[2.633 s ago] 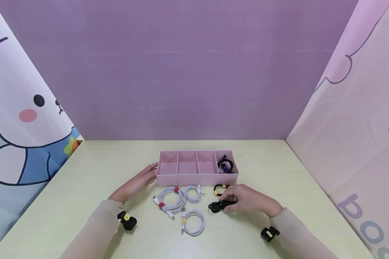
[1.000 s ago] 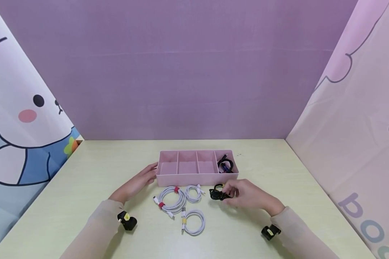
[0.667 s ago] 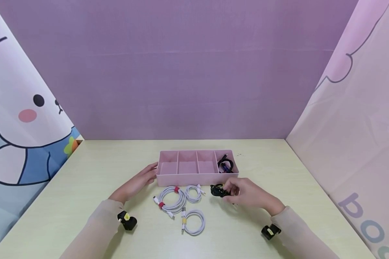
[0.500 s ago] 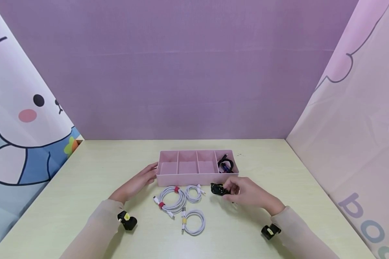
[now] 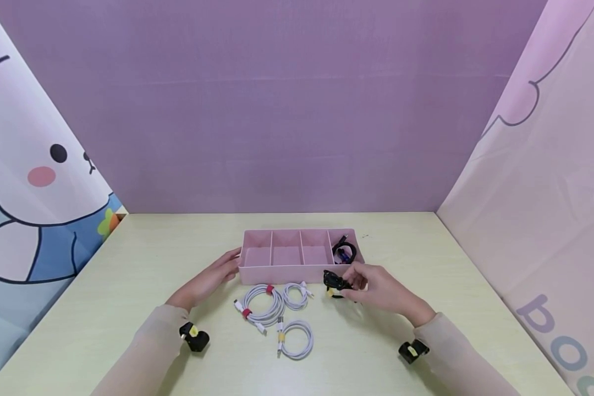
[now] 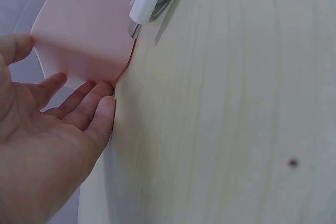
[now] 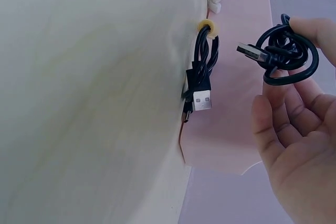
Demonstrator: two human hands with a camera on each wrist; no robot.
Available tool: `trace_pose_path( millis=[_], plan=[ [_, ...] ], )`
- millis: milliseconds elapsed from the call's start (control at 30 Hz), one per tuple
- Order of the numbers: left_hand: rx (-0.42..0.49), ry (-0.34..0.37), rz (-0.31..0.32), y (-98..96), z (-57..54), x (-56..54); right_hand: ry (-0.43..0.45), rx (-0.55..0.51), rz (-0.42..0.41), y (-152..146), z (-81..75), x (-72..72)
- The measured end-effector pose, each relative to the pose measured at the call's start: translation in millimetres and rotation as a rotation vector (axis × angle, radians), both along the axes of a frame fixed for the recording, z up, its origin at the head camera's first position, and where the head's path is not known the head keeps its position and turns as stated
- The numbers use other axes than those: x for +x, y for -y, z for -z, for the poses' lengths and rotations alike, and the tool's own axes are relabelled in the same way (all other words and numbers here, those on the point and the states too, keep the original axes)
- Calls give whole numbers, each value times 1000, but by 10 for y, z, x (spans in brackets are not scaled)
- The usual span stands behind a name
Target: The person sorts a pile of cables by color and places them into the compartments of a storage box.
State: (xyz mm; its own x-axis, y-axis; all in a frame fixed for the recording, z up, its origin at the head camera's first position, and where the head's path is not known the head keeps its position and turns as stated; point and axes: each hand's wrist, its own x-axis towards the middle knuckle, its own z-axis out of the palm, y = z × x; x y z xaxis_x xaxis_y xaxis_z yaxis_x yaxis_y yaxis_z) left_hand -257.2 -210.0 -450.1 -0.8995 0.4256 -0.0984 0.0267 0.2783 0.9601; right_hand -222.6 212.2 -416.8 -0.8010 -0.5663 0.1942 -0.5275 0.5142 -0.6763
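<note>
A coiled black USB cable (image 7: 287, 51) is pinched between thumb and fingers of my right hand (image 5: 383, 287), lifted in front of the pink divided box (image 5: 302, 274). Below it on the table lies a second black USB cable (image 7: 202, 72) with a yellow tie, partly covered in the head view. My left hand (image 5: 211, 279) touches the box's left end with fairly straight fingers (image 6: 102, 114). Inside the box's rightmost compartment sits another black cable (image 5: 348, 253); the other compartments hold nothing.
Three white coiled cables lie in front of the box: a large one with red ties (image 5: 272, 316), a small one (image 5: 297, 297), and one with a yellow tie (image 5: 299, 341). A purple panel (image 5: 282, 110) rises behind the table, with printed cloth at both sides.
My right hand has picked the coiled black cable off the table and raised it toward the box's front right. The left hand stays at the box's end.
</note>
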Motion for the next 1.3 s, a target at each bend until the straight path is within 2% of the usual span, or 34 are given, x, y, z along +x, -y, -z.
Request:
trace_pose_path(
  millis=[233,567,1300],
  plan=[
    [3,2,-2,1,6,-3,-19,-14,30,5,-15,-29],
    [-2,3,-3,-5,4,-4,-42,-56,26,21,-34,-71],
    [-9,4,1,-2,-8,1,-92,-80,122,27,-135,-164]
  ],
)
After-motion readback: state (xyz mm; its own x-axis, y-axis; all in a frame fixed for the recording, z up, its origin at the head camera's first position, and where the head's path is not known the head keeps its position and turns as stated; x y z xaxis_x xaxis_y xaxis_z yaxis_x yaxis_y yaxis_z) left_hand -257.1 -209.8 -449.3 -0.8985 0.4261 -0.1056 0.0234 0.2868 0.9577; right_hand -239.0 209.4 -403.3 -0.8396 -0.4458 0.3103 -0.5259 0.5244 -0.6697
